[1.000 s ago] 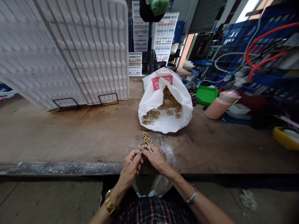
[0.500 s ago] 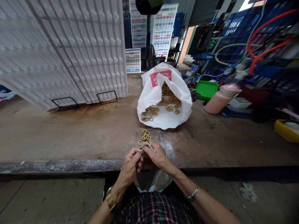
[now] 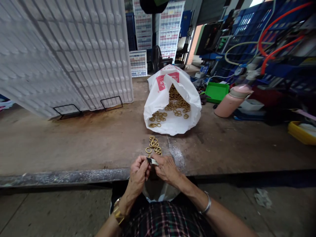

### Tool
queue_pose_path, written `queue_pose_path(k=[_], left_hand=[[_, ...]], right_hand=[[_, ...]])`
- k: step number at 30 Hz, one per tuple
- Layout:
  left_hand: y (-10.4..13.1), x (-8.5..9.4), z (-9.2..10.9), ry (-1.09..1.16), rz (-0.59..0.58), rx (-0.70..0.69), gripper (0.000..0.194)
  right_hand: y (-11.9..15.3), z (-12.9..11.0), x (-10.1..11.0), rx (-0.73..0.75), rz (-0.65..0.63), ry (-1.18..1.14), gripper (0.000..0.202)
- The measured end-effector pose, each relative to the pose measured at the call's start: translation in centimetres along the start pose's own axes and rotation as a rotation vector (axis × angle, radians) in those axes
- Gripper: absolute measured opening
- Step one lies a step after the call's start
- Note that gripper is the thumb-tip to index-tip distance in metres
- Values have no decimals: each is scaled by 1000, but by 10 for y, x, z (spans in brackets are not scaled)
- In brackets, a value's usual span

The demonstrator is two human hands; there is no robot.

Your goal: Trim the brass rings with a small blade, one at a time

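My left hand (image 3: 138,171) is closed in a pinch at the table's front edge. A brass-coloured ring appears to be between its fingertips, mostly hidden now. My right hand (image 3: 168,169) grips a small knife-like tool (image 3: 154,162) with a pale handle and a dark end. That dark end lies across the left fingertips, and I cannot make out its exact shape. Just beyond the hands lies a small group of loose brass-coloured rings (image 3: 153,144). Behind them, a white plastic bag (image 3: 172,126) on its side gapes toward me, with many more rings inside.
White ribbed panels (image 3: 93,59) stand at the left on the wooden table (image 3: 74,141), beside black wire brackets (image 3: 112,102). Right of the bag are a green tray (image 3: 217,92), a pink bottle (image 3: 228,103) and a yellow container (image 3: 301,133). Orange hoses (image 3: 263,42) hang above.
The tool has swung from pointing up and away to lying across the left fingertips, as my right hand turned and dropped slightly. The view has shifted a little.
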State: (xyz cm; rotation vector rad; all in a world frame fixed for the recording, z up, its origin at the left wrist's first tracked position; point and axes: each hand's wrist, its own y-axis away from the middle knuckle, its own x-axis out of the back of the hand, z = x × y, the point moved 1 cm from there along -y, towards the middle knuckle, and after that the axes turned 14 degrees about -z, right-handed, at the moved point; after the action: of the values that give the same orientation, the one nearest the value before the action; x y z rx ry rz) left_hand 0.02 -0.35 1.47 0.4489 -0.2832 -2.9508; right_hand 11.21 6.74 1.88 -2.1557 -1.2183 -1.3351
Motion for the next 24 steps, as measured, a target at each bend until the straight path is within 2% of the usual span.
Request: queue_pose_path(k=[4, 8, 12, 17, 20, 24], left_hand=[[4, 0, 2, -53, 32, -11, 36], [18, -2, 6, -32, -10, 1, 31], [26, -2, 8, 182, -96, 10, 27], [21, 7, 7, 430, -18, -2, 28], [18, 15, 7, 506, 34, 2, 25], [17, 26, 8, 612, 38, -1, 24]], right_hand=[[-2, -3, 2, -61, -108, 103, 28], [-7, 0, 12, -157, -121, 156, 32], [-14, 3, 20, -250, -83, 180, 30], [-25, -11, 16, -149, -21, 218, 23], [-34, -17, 9, -189, -63, 277, 20], [-43, -16, 3, -229, -69, 335, 24]])
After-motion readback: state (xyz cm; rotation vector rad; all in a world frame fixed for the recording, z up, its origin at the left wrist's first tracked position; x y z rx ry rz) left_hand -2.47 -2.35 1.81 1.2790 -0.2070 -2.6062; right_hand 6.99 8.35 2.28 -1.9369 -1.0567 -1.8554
